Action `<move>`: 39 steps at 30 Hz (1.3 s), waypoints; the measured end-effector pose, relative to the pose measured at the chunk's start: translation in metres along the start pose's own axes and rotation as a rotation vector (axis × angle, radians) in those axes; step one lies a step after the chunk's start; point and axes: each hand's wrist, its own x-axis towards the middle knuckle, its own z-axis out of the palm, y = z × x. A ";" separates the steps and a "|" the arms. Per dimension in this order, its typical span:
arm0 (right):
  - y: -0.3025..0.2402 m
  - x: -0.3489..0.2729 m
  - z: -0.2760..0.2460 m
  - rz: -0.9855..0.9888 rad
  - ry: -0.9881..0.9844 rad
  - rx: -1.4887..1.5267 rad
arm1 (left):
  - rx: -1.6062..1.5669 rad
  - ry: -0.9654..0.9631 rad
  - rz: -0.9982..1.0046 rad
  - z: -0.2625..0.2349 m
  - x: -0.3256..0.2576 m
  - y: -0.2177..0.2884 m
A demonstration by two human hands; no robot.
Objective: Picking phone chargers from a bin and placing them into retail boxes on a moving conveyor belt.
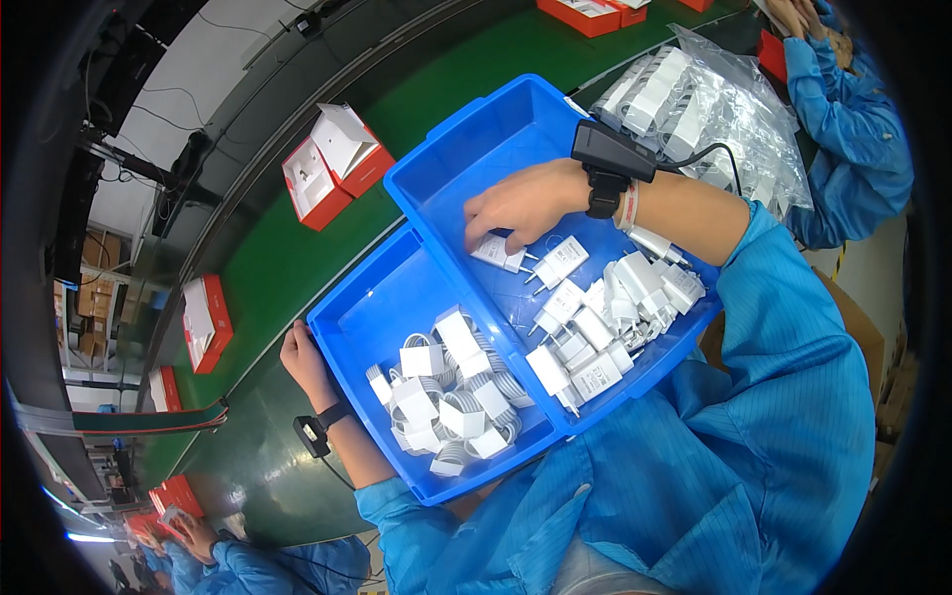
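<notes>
My right hand (526, 206) reaches into the right compartment of a blue divided bin (474, 94). Its fingers are closed on a white charger plug (499, 253) with two pins. Below it, several more white charger plugs (595, 372) lie heaped toward the near right corner, with a single plug (558, 262) closest to my hand. Coiled white cables with paper bands (461, 412) fill the near part of the left compartment. My left hand (305, 364) is against the outer left side of the bin, by its corner; its fingers look curled but are mostly hidden.
Red boxes with white inserts (339, 169) stand on the green conveyor (258, 233) beyond the bin. Clear plastic bags of white items (684, 104) lie at the right. Co-workers in blue sleeves (853, 119) are at the upper right and lower left.
</notes>
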 end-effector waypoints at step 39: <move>-0.010 0.007 0.008 -0.014 0.031 0.002 | -0.067 0.020 -0.027 0.002 -0.005 0.010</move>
